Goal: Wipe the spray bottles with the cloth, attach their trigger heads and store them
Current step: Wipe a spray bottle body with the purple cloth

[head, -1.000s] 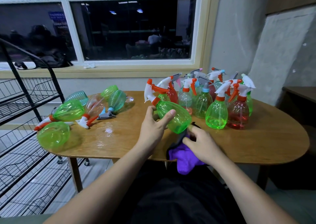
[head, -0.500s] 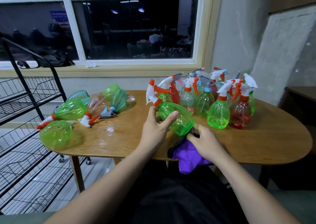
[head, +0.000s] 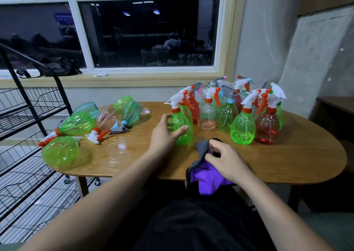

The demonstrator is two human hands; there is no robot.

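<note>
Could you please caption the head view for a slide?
Left hand holds upright green bottle; right hand grips purple cloth.

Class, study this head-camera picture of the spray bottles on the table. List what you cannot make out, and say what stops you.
1. Head view: the back-row bottles. The front bottles hide their bodies, so no sure count.
2. Head view: the cloth. The right hand covers part, so its full shape is hidden.
3. Head view: the left hand and its grip on the green bottle. Its fingers lie behind the bottle, so contact is unclear.
4. Head view: the rack is cut off by the left edge.
</note>
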